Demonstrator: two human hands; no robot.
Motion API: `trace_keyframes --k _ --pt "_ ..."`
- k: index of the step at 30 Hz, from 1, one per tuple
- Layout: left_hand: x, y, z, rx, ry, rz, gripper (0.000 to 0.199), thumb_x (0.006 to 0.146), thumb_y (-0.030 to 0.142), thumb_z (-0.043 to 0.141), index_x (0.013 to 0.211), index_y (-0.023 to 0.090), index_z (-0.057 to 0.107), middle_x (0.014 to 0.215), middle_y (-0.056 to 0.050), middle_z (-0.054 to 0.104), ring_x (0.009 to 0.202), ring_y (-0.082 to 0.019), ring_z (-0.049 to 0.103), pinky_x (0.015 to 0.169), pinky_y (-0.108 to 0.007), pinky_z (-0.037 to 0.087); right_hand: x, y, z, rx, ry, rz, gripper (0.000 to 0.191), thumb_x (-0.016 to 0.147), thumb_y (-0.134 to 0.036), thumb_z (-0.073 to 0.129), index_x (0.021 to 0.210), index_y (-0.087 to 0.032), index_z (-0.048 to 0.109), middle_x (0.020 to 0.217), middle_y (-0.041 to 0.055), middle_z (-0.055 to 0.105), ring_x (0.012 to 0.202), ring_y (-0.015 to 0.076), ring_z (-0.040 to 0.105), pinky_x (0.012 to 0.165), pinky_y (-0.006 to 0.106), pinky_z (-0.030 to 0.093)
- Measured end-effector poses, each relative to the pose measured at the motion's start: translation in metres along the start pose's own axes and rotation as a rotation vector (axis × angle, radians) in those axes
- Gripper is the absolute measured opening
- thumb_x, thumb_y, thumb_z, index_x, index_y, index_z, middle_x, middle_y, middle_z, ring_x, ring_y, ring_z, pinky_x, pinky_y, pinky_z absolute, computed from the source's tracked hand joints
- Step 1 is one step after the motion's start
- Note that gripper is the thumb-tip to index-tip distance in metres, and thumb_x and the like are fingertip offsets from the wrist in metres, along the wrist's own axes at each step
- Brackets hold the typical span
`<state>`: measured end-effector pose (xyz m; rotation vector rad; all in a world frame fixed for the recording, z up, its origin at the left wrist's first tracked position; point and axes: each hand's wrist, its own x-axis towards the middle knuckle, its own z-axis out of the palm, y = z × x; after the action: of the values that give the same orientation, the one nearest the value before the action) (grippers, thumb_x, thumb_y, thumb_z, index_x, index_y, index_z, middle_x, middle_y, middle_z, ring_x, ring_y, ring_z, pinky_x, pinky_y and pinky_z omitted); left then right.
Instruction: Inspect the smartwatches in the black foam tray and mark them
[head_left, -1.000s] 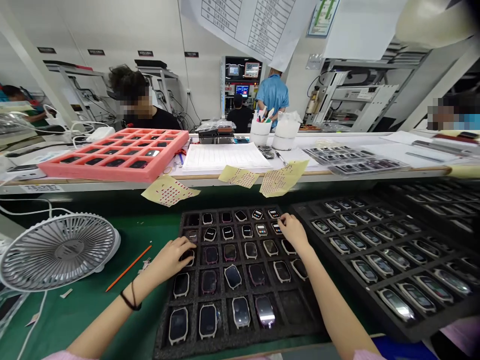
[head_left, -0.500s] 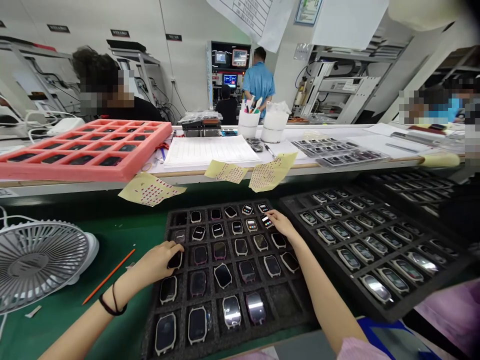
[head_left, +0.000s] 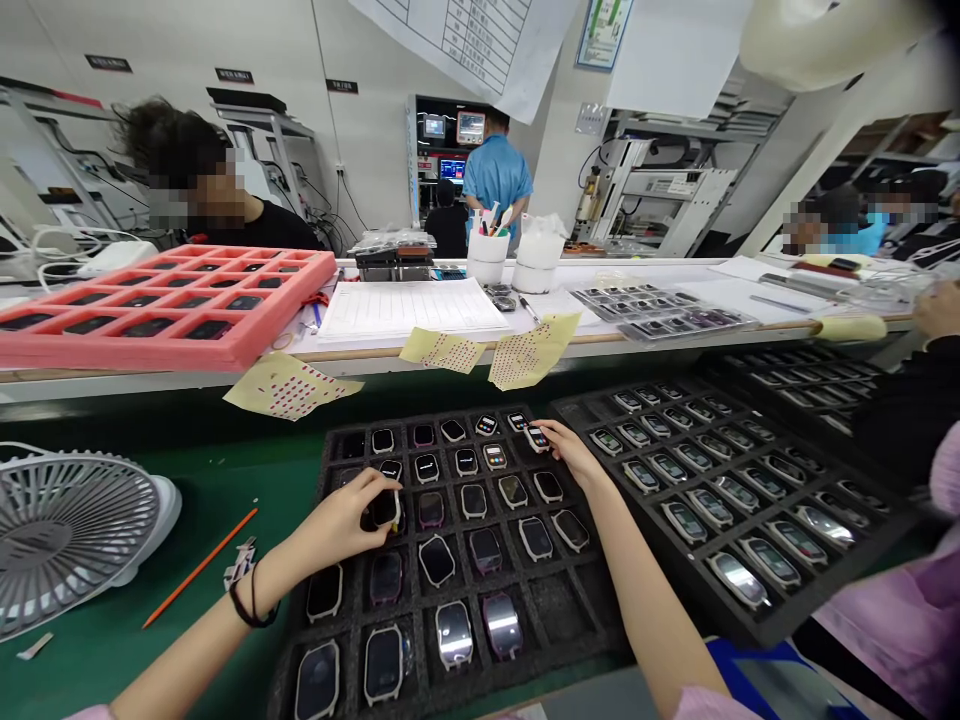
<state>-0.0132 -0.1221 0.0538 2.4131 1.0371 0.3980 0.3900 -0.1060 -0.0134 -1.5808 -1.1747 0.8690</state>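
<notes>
A black foam tray [head_left: 551, 605] of square smartwatch bodies lies before me, several screens lit. My left hand [head_left: 352, 518] is closed over the tray's left side, thumb and fingers pinching a dark-screened smartwatch [head_left: 385, 508] by its edges; the fingers partly cover it. At the tray's upper right, my right hand [head_left: 571, 452] grips another smartwatch [head_left: 537, 438] between thumb and fingers. That one has a lit screen with coloured icons and sits tilted above its slot. Beside it in the tray is a lit smartwatch [head_left: 495, 456].
A second black tray of watches [head_left: 705, 480] stands to the right. At left are a white fan [head_left: 67, 540] and an orange stick [head_left: 199, 570]. A pink foam tray [head_left: 255, 335] and papers [head_left: 412, 305] lie on the shelf. A co-worker's hand [head_left: 937, 310] shows far right.
My left hand has moved right and lifted a smartwatch from the left column. My right hand has raised the lit smartwatch from its slot. The view has shifted slightly.
</notes>
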Motion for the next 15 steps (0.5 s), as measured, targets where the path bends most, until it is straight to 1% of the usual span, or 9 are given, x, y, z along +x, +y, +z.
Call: trace_keyframes --k 2,4,6,7,9,11,13,14,15 --pt "0.002 -0.004 -0.001 -0.127 0.057 -0.038 0.038 0.077 0.030 0.059 0.114 0.025 0.057 0.114 -0.005 0.057 0.090 -0.019 0.063 0.076 -0.030 0.056 -0.001 -0.001 0.001 -0.050 0.023 -0.031 0.033 0.075 -0.042 0.050 0.090 -0.018 0.068 0.073 0.0030 0.067 0.059 0.0154 0.058 0.050 0.024 0.036" --pt "0.002 -0.007 0.000 -0.332 0.105 -0.105 0.040 0.076 0.034 0.062 0.114 0.023 0.056 0.114 -0.007 0.058 0.102 -0.022 0.061 0.080 -0.033 0.057 -0.003 -0.003 0.006 -0.114 0.051 -0.078 0.023 0.075 -0.035 0.053 0.081 -0.018 0.068 0.072 0.0040 0.067 0.066 0.0181 0.060 0.061 0.029 0.044" --pt "0.003 -0.005 0.005 -0.631 0.128 -0.197 0.044 0.073 0.037 0.067 0.113 0.022 0.056 0.112 -0.008 0.060 0.109 -0.026 0.059 0.086 -0.039 0.055 -0.010 -0.009 0.016 -0.177 0.096 -0.151 0.017 0.076 -0.028 0.054 0.075 -0.018 0.068 0.077 0.0069 0.067 0.077 0.0222 0.061 0.076 0.036 0.046" --pt "0.003 -0.002 0.009 -0.802 0.127 -0.239 0.046 0.072 0.038 0.069 0.113 0.021 0.055 0.112 -0.008 0.061 0.109 -0.027 0.060 0.089 -0.042 0.054 -0.015 -0.015 0.024 -0.202 0.118 -0.200 0.016 0.077 -0.026 0.054 0.076 -0.018 0.068 0.081 0.0088 0.067 0.083 0.0244 0.061 0.082 0.039 0.045" --pt "0.003 0.007 0.017 -1.137 0.092 -0.286 0.048 0.073 0.038 0.070 0.115 0.022 0.055 0.114 -0.009 0.062 0.112 -0.029 0.060 0.093 -0.046 0.050 -0.030 -0.028 0.045 -0.226 0.136 -0.324 0.020 0.083 -0.026 0.051 0.086 -0.018 0.069 0.094 0.0123 0.066 0.097 0.0277 0.059 0.093 0.044 0.042" --pt "0.004 0.019 0.026 -1.392 0.030 -0.299 0.047 0.075 0.036 0.071 0.118 0.022 0.056 0.115 -0.010 0.063 0.116 -0.030 0.057 0.097 -0.048 0.046 -0.050 -0.045 0.070 -0.223 0.072 -0.472 0.023 0.087 -0.029 0.050 0.098 -0.019 0.068 0.104 0.0115 0.066 0.105 0.0270 0.059 0.099 0.044 0.041" --pt "0.006 0.031 0.033 -1.569 -0.004 -0.299 0.044 0.079 0.034 0.069 0.120 0.022 0.057 0.115 -0.010 0.064 0.118 -0.030 0.056 0.101 -0.049 0.042 -0.071 -0.060 0.092 -0.214 -0.045 -0.638 0.023 0.088 -0.027 0.054 0.107 -0.024 0.067 0.114 0.0064 0.067 0.113 0.0243 0.058 0.104 0.045 0.040" --pt "0.007 0.036 0.036 -1.635 -0.005 -0.295 0.042 0.081 0.033 0.068 0.120 0.022 0.058 0.116 -0.009 0.065 0.118 -0.029 0.057 0.102 -0.049 0.041 -0.081 -0.066 0.101 -0.223 -0.134 -0.820 0.030 0.090 -0.023 0.051 0.118 -0.024 0.062 0.122 0.0070 0.064 0.117 0.0239 0.056 0.107 0.048 0.038" --pt "0.009 0.040 0.040 -1.690 0.000 -0.291 0.039 0.082 0.032 0.067 0.119 0.022 0.059 0.116 -0.009 0.065 0.116 -0.027 0.057 0.103 -0.048 0.040 -0.089 -0.071 0.108 -0.224 -0.191 -0.961 0.037 0.092 -0.018 0.048 0.127 -0.024 0.055 0.128 0.0070 0.062 0.121 0.0228 0.054 0.108 0.049 0.038"
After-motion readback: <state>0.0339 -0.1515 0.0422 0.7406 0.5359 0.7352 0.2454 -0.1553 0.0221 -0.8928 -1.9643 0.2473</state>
